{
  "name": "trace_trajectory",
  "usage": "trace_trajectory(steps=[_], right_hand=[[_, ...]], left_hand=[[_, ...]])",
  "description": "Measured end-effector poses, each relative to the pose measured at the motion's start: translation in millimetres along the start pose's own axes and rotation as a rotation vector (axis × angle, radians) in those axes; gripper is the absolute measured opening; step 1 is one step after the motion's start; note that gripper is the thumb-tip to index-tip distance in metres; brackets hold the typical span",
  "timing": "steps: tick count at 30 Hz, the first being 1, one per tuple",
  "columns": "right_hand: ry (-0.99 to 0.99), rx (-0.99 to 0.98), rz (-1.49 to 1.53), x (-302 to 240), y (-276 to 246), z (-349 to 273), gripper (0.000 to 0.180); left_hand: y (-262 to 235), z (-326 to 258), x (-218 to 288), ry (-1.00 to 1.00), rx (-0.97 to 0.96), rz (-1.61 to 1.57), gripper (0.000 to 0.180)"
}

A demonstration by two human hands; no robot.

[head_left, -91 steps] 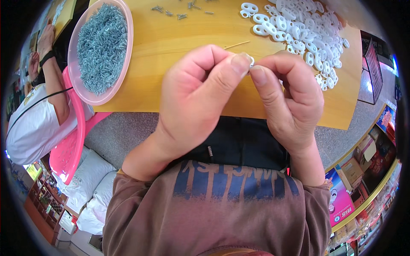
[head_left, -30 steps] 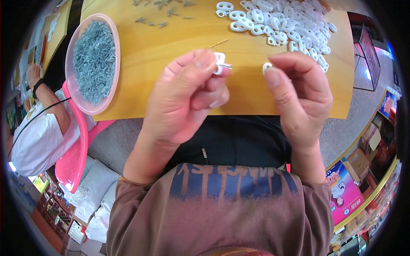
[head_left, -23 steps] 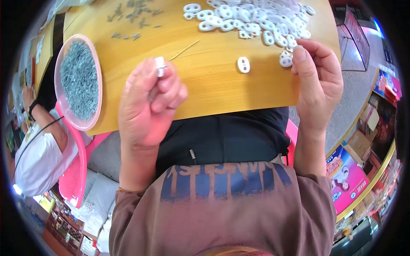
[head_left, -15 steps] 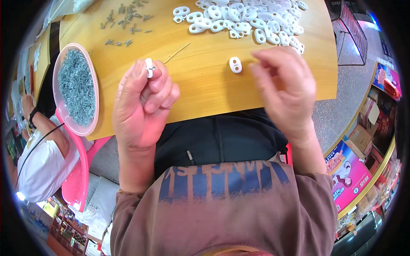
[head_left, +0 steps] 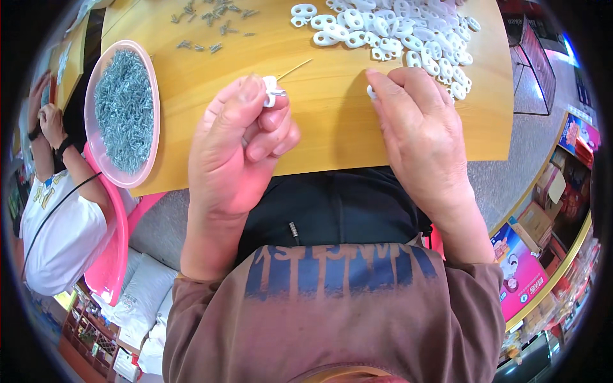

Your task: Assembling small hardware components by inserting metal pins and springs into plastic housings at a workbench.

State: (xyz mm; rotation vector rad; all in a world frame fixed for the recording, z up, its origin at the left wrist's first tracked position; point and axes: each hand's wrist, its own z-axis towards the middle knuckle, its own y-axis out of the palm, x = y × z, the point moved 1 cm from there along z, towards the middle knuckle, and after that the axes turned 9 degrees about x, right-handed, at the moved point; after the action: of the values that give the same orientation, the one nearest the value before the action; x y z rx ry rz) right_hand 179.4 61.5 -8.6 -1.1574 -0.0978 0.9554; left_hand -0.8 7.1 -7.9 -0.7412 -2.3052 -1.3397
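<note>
My left hand (head_left: 239, 134) is closed, pinching a small white plastic cord-lock piece (head_left: 270, 85) between thumb and forefinger. A short silvery metal part, apparently a spring, sticks out of it. To the right, my right hand (head_left: 424, 121) reaches over the table with its fingers curled round a white two-hole cord-lock piece (head_left: 371, 91). Most of that piece is hidden by the fingers. A pile of similar white oval pieces (head_left: 389, 29) lies beyond my right hand. A pink oval bowl (head_left: 154, 137) full of small metal springs (head_left: 121, 112) stands left of my left hand.
Loose springs (head_left: 225, 28) lie scattered on the wooden table (head_left: 319, 137), near a thin yellowish stick (head_left: 295, 67). Another person (head_left: 60, 220) sits on a pink chair (head_left: 110, 268) at the left. Shelves with boxes (head_left: 536, 220) are at the right.
My right hand has come down and left onto the single white piece, covering most of it. My left hand still holds its piece. The whole view has shifted slightly.
</note>
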Motion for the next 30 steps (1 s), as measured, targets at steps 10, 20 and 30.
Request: trace_trajectory(steps=[10,20,30], right_hand=[[0.245,-0.112,0.235,-11,-11,4,0.015],[0.953,-0.05,1.372,-22,-19,21,0.018],[1.127,-0.102,1.671,-24,-10,21,0.023]], left_hand=[[13,-7,0,0.06,0.042,0.158,0.023],[16,-4,-5,0.095,-0.002,0.125,0.016],[29,-4,-6,0.216,0.082,0.317,0.013]])
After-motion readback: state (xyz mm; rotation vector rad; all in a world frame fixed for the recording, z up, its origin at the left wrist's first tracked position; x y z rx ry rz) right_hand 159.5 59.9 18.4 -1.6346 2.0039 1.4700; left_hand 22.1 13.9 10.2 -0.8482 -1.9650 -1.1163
